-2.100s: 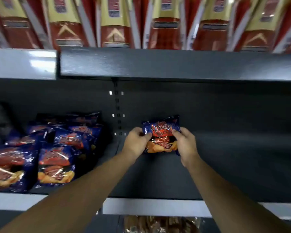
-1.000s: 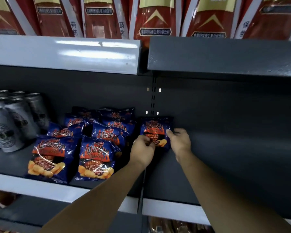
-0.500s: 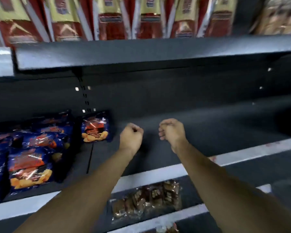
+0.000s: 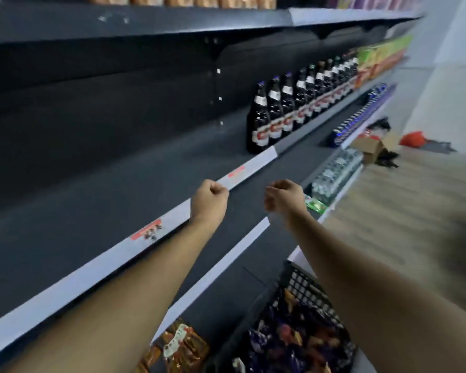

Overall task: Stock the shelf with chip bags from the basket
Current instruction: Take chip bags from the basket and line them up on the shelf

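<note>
Dark shelf [image 4: 113,189] ahead; left hand [image 4: 209,201], right hand [image 4: 283,198] curled; basket [image 4: 301,288] below.

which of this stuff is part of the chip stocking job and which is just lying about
Part of the job: black basket, chip bags in it, dark shelf, left hand and right hand, both holding nothing.

Just there: dark bottles, cardboard box on the floor, brown snack packets on the lower shelf.

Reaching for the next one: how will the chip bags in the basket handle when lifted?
Chip bags look puffy and crumpled, so probably light, soft and easily crushed. Their glossy film may be slippery. Heaped loosely in the basket, neighbours might shift.
</note>
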`<state>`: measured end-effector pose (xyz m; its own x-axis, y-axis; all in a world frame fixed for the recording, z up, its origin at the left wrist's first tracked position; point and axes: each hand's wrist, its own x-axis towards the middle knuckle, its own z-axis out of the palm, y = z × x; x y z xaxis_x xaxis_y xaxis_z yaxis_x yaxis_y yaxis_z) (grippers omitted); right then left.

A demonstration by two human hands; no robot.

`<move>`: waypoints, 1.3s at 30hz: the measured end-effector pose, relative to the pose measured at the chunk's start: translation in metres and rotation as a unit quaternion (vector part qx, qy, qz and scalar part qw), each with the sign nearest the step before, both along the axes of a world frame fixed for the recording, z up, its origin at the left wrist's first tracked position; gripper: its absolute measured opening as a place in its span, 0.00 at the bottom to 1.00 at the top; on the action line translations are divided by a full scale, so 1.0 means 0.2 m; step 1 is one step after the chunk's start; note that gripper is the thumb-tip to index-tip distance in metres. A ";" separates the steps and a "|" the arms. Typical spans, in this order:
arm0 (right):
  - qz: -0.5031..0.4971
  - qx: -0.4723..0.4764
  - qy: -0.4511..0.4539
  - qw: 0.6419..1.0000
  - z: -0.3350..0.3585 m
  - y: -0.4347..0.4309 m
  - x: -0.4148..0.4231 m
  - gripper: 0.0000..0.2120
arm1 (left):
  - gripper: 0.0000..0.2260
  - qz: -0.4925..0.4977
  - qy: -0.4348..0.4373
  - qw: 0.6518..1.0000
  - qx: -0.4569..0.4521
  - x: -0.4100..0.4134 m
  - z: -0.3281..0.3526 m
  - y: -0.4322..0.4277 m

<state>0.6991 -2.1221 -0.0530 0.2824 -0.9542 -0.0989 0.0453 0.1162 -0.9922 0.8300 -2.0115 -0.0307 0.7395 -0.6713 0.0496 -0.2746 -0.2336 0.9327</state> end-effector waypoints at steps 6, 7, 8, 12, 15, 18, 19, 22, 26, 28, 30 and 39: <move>-0.092 0.058 0.028 0.994 -0.30 -0.15 -0.50 0.09 | 0.02 -0.092 0.017 0.994 0.053 -0.35 -0.27 -0.34; -0.106 0.069 0.039 0.991 -0.37 -0.17 -0.57 0.08 | 0.01 -0.110 0.025 0.992 0.061 -0.39 -0.33 -0.39; -0.119 0.084 0.045 0.988 -0.44 -0.18 -0.63 0.09 | 0.01 -0.127 0.029 0.989 0.070 -0.43 -0.40 -0.44; -0.164 0.162 0.045 0.972 -0.73 -0.21 -0.79 0.12 | 0.01 -0.183 0.028 0.973 0.140 -0.55 -0.70 -0.58; -0.185 0.188 0.080 0.961 -0.97 -0.21 -0.84 0.09 | 0.02 -0.220 0.037 0.955 0.194 -0.61 -0.95 -0.66; -0.195 0.218 0.116 0.949 -1.22 -0.21 -0.85 0.05 | 0.03 -0.236 0.058 0.940 0.239 -0.64 -1.22 -0.70; -0.198 0.231 0.123 0.945 -1.30 -0.21 -0.85 0.05 | 0.04 -0.242 0.062 0.934 0.254 -0.64 -1.31 -0.71; -0.203 0.268 0.132 0.932 -1.54 -0.19 -0.82 0.03 | 0.05 -0.252 0.084 0.914 0.305 -0.62 -1.58 -0.73; -0.199 0.319 0.119 0.919 -1.82 -0.17 -0.77 0.03 | 0.05 -0.260 0.087 0.891 0.363 -0.59 -1.93 -0.76; -0.198 0.338 0.122 0.912 -1.95 -0.17 -0.74 0.04 | 0.07 -0.264 0.087 0.877 0.392 -0.59 -2.06 -0.79; -0.194 0.353 0.128 0.906 -2.08 -0.18 -0.69 0.04 | 0.12 -0.279 0.085 0.855 0.429 -0.60 -2.20 -0.81; -0.195 0.412 0.105 0.884 -2.35 -0.15 -0.63 0.05 | 0.23 -0.232 0.097 0.814 0.523 -0.65 -2.61 -0.89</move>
